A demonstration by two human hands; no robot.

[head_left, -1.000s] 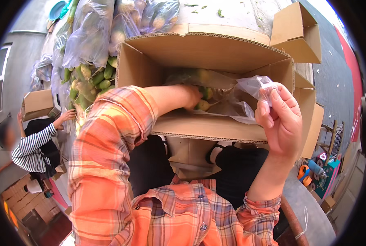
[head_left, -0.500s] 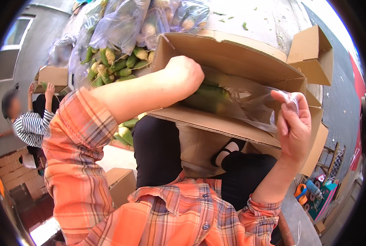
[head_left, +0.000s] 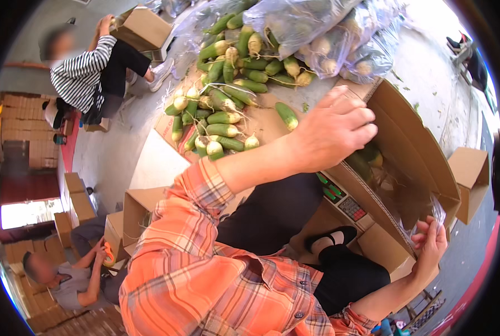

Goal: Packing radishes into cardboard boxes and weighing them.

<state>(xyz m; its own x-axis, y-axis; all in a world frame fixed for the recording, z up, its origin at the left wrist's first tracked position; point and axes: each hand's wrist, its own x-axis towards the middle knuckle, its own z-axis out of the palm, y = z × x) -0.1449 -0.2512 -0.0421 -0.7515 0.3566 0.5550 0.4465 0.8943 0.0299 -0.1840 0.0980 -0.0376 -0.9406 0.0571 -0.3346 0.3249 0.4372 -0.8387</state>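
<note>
Currently, the cardboard box (head_left: 411, 133), a radish pile (head_left: 224, 117) on its left, holds green radishes (head_left: 363, 163) and a clear bag (head_left: 438, 210) pinched by the right hand (head_left: 430, 242), while the curled left hand (head_left: 335, 131), grip contents unclear, partly hides the box's left end.

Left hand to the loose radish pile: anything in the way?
No barrier visible. In this view, only a single radish lies between the left hand and the radish pile.
</note>
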